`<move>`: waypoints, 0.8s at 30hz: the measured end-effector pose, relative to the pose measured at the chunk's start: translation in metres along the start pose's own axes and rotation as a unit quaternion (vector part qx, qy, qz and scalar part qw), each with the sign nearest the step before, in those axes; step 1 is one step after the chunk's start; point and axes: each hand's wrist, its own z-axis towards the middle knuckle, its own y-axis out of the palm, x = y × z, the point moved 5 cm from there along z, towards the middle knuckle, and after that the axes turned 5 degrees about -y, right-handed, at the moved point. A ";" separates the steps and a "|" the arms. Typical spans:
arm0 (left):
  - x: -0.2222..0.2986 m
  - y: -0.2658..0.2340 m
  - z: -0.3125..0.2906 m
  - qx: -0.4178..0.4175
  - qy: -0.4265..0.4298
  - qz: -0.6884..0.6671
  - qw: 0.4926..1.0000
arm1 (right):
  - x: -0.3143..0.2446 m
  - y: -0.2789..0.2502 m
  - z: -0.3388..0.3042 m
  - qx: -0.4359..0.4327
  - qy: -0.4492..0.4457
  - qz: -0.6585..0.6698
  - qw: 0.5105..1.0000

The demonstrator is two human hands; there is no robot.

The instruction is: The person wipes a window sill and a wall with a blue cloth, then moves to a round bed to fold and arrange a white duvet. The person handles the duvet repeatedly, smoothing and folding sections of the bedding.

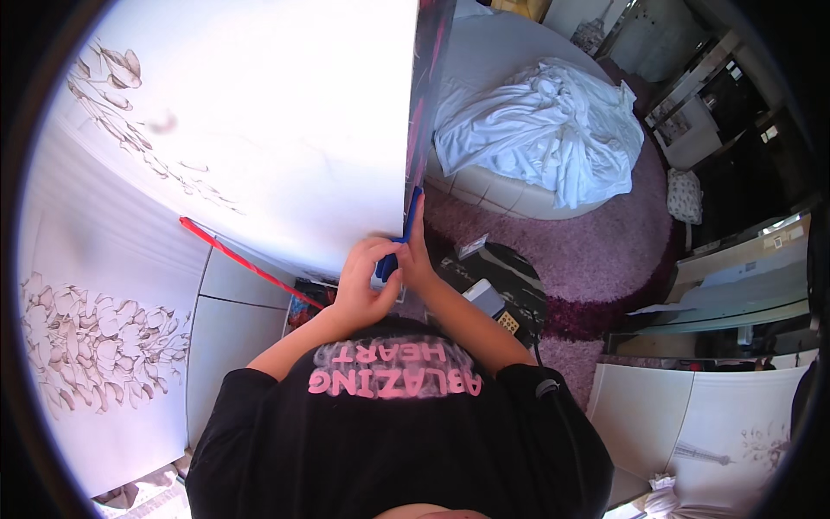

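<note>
In front of my chest a long, flat blue piece [411, 221] stands at the vertical edge of a white panel [285, 130], its lower end bent or folded between my hands. My left hand [367, 277] has its fingers curled around that lower end, close to the panel's bottom corner. Along the right side of the blue piece lies my right hand [418, 255], its fingers pointing up and pressing on it. Part of the blue piece is hidden behind my fingers, and its exact kind cannot be made out.
A thin red stick [246, 264] slants at the left, by white cabinets [233, 337] with flower drawings. To the right, a low dark patterned surface [514, 268] carries a pale box [484, 296]. Beyond are a purple rug [605, 251] and a round bed with rumpled white bedding [545, 130].
</note>
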 end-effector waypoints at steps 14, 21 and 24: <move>0.010 -0.030 -0.010 0.051 0.107 0.124 0.985 | -0.088 0.033 0.044 0.070 -0.303 -0.547 0.777; -0.021 -0.017 -0.025 0.007 0.030 0.002 1.000 | -0.081 0.034 0.015 0.005 -0.220 -0.514 0.829; -0.021 -0.021 -0.021 0.014 0.056 -0.075 0.995 | -0.103 0.039 0.021 -0.004 -0.182 -0.519 0.835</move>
